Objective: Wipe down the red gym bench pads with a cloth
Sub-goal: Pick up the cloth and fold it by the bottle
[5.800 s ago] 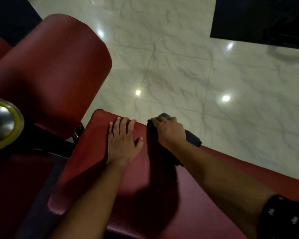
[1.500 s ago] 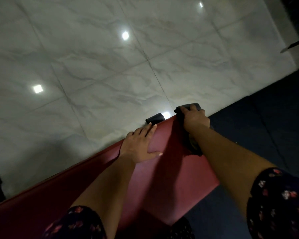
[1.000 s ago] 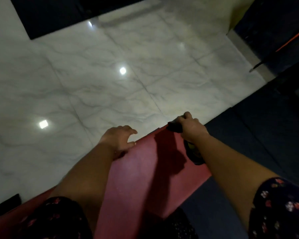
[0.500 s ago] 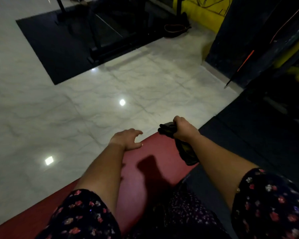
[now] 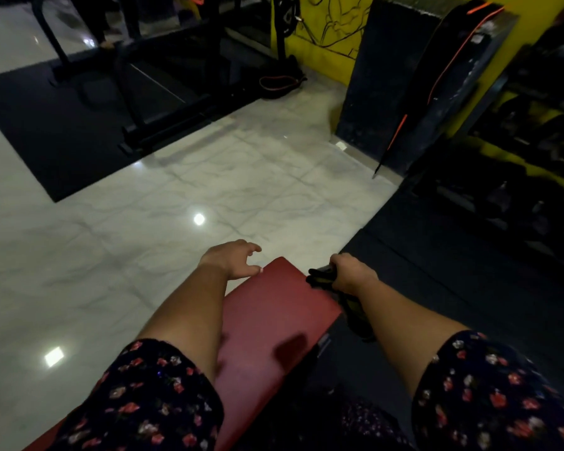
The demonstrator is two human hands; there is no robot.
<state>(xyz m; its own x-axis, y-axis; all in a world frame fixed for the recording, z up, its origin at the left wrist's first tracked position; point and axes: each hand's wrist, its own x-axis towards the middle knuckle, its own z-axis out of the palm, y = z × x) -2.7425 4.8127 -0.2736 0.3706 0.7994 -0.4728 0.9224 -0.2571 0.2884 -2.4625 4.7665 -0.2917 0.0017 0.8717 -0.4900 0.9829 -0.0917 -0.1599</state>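
Note:
The end of a red bench pad (image 5: 274, 317) runs from the lower left up to the middle of the head view. My right hand (image 5: 352, 275) grips a dark cloth (image 5: 321, 278) just off the pad's far right corner; part of the cloth hangs down under my forearm. My left hand (image 5: 233, 260) hovers beside the pad's far left edge with its fingers loosely curled, holding nothing. Only the thumb tip looks close to the pad.
Glossy white marble floor (image 5: 144, 229) lies beyond the pad. A black mat with a dark machine frame (image 5: 163, 92) sits at the back left. A dark panel (image 5: 404, 79) leans on the yellow wall, and a dark rack (image 5: 518, 157) stands at the right on black flooring.
My view has lifted, showing more of the room. My left hand has come off the pad's top and curled loosely. My right hand with the cloth has slid off the pad's end corner.

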